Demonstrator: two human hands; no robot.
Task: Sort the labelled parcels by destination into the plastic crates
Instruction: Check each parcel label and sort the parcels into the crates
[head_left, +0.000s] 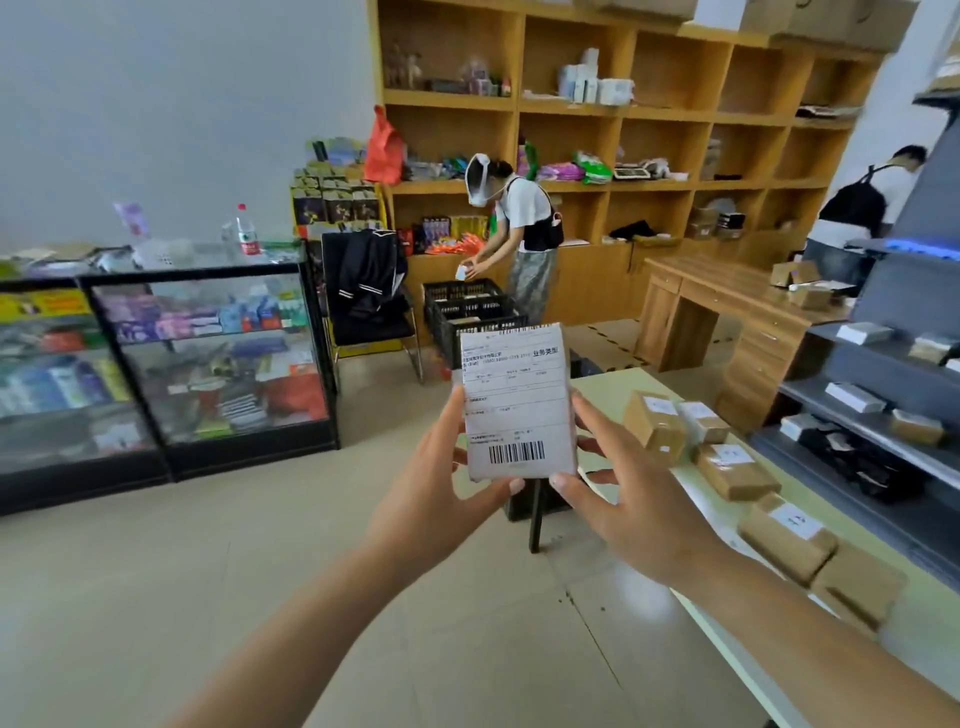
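While raised at frame centre with its shipping label facing the camera, presumably for reading the destination: labelled parcel (519, 402) pinched between left hand (447, 499) and right hand (631, 499), thumbs under its lower edge; black plastic crates (470, 317) beyond, well apart.
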